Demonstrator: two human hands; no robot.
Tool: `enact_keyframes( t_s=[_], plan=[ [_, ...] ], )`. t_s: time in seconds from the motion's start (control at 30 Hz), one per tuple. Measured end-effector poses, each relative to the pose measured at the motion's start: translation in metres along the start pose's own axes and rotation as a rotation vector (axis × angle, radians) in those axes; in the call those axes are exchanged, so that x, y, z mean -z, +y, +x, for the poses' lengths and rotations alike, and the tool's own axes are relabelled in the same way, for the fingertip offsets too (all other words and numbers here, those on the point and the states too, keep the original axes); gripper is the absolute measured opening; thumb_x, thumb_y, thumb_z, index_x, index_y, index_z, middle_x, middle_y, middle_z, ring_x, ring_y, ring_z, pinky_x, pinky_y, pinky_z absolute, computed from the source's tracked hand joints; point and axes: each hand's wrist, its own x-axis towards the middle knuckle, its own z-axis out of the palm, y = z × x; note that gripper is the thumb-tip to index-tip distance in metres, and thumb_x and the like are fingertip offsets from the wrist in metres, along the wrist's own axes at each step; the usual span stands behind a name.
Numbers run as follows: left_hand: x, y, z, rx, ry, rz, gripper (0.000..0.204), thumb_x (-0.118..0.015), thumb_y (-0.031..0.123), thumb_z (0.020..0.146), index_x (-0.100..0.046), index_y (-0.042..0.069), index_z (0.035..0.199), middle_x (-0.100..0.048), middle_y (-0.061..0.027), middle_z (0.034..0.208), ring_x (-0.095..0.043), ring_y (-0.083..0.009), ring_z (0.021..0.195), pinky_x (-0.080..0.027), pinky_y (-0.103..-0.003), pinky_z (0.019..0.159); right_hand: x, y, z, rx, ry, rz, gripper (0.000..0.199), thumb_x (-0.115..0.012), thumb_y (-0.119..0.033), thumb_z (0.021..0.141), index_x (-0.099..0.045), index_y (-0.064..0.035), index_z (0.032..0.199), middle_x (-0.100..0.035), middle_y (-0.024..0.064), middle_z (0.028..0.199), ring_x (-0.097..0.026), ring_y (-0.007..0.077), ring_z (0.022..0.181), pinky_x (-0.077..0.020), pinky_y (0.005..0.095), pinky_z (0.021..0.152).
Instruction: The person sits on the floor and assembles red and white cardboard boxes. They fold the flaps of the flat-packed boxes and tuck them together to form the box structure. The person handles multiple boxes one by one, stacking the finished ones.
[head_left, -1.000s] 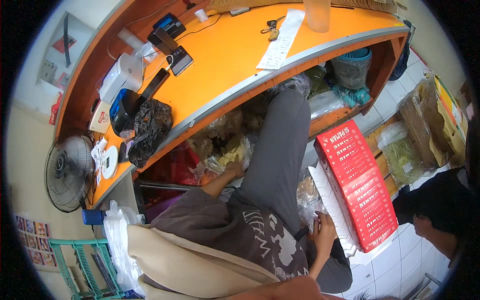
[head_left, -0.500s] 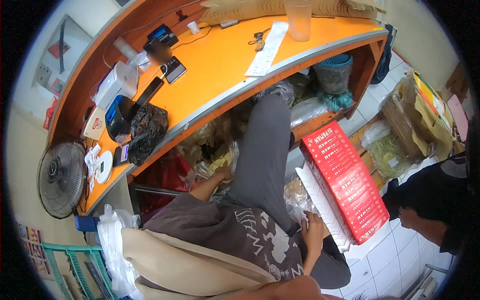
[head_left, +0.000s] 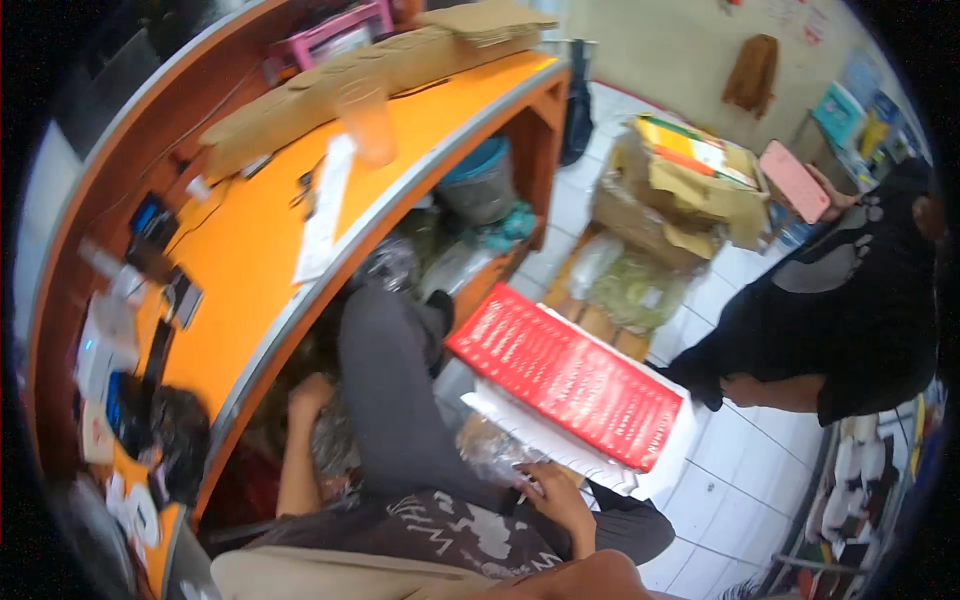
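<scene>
My left hand (head_left: pixel 311 394) reaches under the counter with its fingers curled. Blur and shadow hide what they hold, if anything. Crumpled clear plastic (head_left: pixel 335 440) lies beside that wrist. Low on the right of my bent leg, my right hand (head_left: pixel 558 500) has its fingers on the edge of a clear plastic bag (head_left: pixel 490 445) with brownish contents. The bag lies between my leg and a row of red boxes (head_left: pixel 570 378) with white printing. White card flaps (head_left: pixel 545 440) stick out along the boxes' near side, close to my right hand.
An orange counter (head_left: pixel 250 225) curves along the left, carrying a paper strip (head_left: pixel 325 210), a plastic cup (head_left: pixel 367 125) and a black bag (head_left: pixel 180 430). A person in black (head_left: pixel 810 300) stands at right, holding a pink phone (head_left: pixel 793 180). Beyond the boxes sits an opened carton (head_left: pixel 650 205).
The view has swung right, so the counter and boxes appear farther left. The other person and the pink phone show more fully. My right hand stays at the plastic bag.
</scene>
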Motion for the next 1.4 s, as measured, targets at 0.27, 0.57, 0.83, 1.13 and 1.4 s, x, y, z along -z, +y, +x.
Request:
enact_keyframes(
  t_s=[0.27, 0.57, 0.83, 1.13, 1.4],
  plan=[
    [0.119, 0.159, -0.102, -1.030, 0.391, -0.238, 0.041, -0.052, 0.025, 0.092, -0.050, 0.002, 0.126, -0.056, -0.0174, 0.120, -0.053, -0.0332, 0.111, -0.042, -0.040, 0.093, 0.175, -0.016, 0.050, 0.108, 0.202, 0.088, 0.026, -0.062, -0.013, 0.086, -0.061, 0.0009, 0.108, -0.065, 0.0112, 0.101, -0.060, 0.0234, 0.100, -0.0455, 0.0352, 0.087],
    [0.171, 0.492, 0.043, -0.976, -0.507, -1.020, 0.057, -0.049, 0.047, 0.091, -0.043, 0.008, 0.131, -0.055, -0.0073, 0.122, -0.056, -0.0176, 0.104, -0.045, -0.034, 0.083, 0.392, 0.156, 0.188, -0.269, 1.142, 0.219, 0.048, -0.063, -0.024, 0.085, -0.048, -0.0016, 0.124, -0.055, 0.0120, 0.108, -0.053, 0.0188, 0.095, -0.0440, 0.0301, 0.080],
    [0.155, 0.693, 0.129, -0.669, -0.197, -1.215, 0.065, -0.062, 0.037, 0.080, -0.038, -0.004, 0.125, -0.042, -0.0190, 0.127, -0.039, -0.0318, 0.121, -0.039, -0.048, 0.095, 0.526, 0.239, 0.287, -0.427, 1.308, -0.138, 0.068, -0.065, -0.045, 0.078, -0.046, 0.0036, 0.122, -0.056, 0.0253, 0.115, -0.055, 0.0362, 0.108, -0.0432, 0.0398, 0.090],
    [0.140, 0.720, 0.121, -0.528, 0.281, -1.231, 0.033, -0.048, 0.020, 0.089, -0.042, -0.008, 0.105, -0.058, -0.0294, 0.102, -0.058, -0.0435, 0.099, -0.045, -0.050, 0.085, 0.540, 0.295, 0.325, -0.557, 1.385, -0.241, 0.040, -0.050, -0.036, 0.088, -0.053, 0.0004, 0.106, -0.060, 0.0291, 0.103, -0.056, 0.0449, 0.102, -0.0435, 0.0472, 0.086],
    [0.132, 0.711, 0.177, -0.827, 0.526, -1.209, 0.016, -0.043, 0.021, 0.093, -0.044, 0.006, 0.099, -0.062, -0.0274, 0.086, -0.057, -0.0492, 0.086, -0.043, -0.055, 0.073, 0.517, 0.253, 0.292, -0.211, 1.516, -0.497, 0.022, -0.054, -0.017, 0.085, -0.055, 0.0037, 0.079, -0.059, 0.0275, 0.077, -0.055, 0.0451, 0.075, -0.0416, 0.0483, 0.068]
  ],
)
